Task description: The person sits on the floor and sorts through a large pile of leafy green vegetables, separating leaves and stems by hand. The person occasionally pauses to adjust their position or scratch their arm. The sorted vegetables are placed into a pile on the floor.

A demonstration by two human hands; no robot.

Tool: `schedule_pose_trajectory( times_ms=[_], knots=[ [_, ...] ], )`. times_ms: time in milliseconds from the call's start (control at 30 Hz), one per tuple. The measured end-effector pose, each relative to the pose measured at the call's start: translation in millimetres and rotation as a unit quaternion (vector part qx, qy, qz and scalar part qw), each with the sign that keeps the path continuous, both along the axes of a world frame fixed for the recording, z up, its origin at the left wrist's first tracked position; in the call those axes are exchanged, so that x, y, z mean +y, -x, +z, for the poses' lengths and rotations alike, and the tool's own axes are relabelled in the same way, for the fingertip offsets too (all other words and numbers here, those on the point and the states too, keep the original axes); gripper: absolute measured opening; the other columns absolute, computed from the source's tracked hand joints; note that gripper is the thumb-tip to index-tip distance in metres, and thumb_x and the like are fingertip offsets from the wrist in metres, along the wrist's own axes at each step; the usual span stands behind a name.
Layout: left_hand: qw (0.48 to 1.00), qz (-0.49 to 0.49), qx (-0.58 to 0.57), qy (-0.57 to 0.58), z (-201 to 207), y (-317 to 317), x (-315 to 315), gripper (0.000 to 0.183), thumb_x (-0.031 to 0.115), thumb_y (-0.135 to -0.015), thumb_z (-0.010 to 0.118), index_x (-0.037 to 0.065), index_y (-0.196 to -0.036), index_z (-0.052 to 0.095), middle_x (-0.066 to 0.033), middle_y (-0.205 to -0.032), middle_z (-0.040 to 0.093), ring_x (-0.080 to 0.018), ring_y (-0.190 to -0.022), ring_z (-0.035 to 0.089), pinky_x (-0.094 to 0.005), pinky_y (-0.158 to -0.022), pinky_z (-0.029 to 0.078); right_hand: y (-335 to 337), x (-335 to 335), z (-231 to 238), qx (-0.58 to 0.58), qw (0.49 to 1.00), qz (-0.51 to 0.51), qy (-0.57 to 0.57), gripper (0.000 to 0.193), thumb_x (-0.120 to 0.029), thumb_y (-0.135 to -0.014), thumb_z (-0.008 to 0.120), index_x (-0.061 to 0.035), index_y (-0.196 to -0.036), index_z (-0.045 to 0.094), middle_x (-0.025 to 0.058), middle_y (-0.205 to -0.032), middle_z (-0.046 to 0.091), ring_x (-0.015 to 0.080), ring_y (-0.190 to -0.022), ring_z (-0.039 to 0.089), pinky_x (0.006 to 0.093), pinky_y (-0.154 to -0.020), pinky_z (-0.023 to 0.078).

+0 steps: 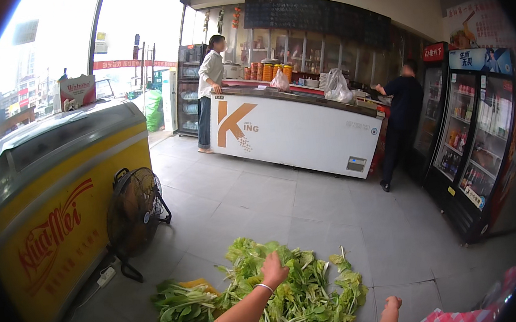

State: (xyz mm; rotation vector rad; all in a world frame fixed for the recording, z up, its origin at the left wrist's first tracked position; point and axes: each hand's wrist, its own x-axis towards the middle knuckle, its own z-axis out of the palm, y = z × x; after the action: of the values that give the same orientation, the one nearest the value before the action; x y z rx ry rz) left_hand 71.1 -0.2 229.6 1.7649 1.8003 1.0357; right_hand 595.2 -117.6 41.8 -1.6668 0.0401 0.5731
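Observation:
A wide heap of loose leafy greens [308,296] lies on the floor in front of me, pale stems mixed with green leaves. Over its middle, my left hand [273,271] is closed, its fingertips down at the leaves; a white bracelet circles that wrist. Leaves show right beyond the fingers, though the exact grip is partly hidden. To the right of the heap, my right hand [393,302] is held apart from it with fingers curled in; whatever they hold, if anything, does not show. Left of the heap lies a bundle of longer greens [185,307], with something yellow beside it.
A black floor fan [135,210] and a power strip [106,276] stand by a yellow chest freezer [59,223]. A pink checked cloth or bag [453,318] is at lower right. Beyond are a white counter [293,136], drink fridges [473,134] and two people.

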Motion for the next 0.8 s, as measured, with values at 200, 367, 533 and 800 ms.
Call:
schedule_pose_trajectory(
  times_ms=[200, 367, 533, 800],
  knots=[
    [0.995, -0.039, 0.039, 0.078, -4.1, 5.1, 2.5, 0.059, 0.028, -0.071, 0.068, 0.014, -0.126, 0.052, -0.0200, -0.117, 0.057, -0.0382, -0.110, 0.055, -0.0517, -0.092, 0.043, 18.5, -13.2, 34.5, 0.013, 0.997, -0.055, 0.051, 0.041, 0.002, -0.064, 0.057, -0.0056, -0.102, 0.044, 0.0114, -0.090, 0.051, 0.0215, -0.067, 0.046, 0.0427, -0.057, 0.039],
    [0.995, -0.033, 0.057, 0.073, -10.0, 7.8, 9.5, 0.061, 0.028, -0.071, 0.070, 0.015, -0.127, 0.052, -0.0210, -0.114, 0.058, -0.0370, -0.105, 0.057, -0.0484, -0.087, 0.047, 43.5, -26.7, 55.5, 0.064, 0.998, -0.018, -0.020, 0.058, -0.006, -0.071, 0.056, -0.0133, -0.125, 0.039, 0.0114, -0.116, 0.050, 0.0304, -0.089, 0.054, 0.0572, -0.078, 0.041],
    [0.996, -0.051, 0.008, 0.066, -15.7, 10.5, 11.6, 0.062, 0.027, -0.072, 0.071, 0.013, -0.128, 0.051, -0.0188, -0.122, 0.053, -0.0371, -0.114, 0.049, -0.0505, -0.095, 0.039, 61.7, -34.1, 76.3, 0.072, 0.997, 0.002, -0.006, 0.071, -0.005, -0.073, 0.056, -0.0177, -0.138, 0.030, 0.0103, -0.120, 0.050, 0.0284, -0.096, 0.057, 0.0630, -0.083, 0.037],
    [0.996, -0.058, -0.012, 0.061, -7.0, 7.7, 8.2, 0.058, 0.026, -0.072, 0.067, 0.012, -0.126, 0.051, -0.0205, -0.123, 0.051, -0.0383, -0.116, 0.048, -0.0505, -0.097, 0.037, 83.8, -37.3, 105.0, 0.057, 0.998, 0.015, 0.012, 0.070, -0.003, -0.073, 0.054, -0.0168, -0.137, 0.030, 0.0101, -0.116, 0.050, 0.0272, -0.094, 0.058, 0.0575, -0.079, 0.041]
  ],
)
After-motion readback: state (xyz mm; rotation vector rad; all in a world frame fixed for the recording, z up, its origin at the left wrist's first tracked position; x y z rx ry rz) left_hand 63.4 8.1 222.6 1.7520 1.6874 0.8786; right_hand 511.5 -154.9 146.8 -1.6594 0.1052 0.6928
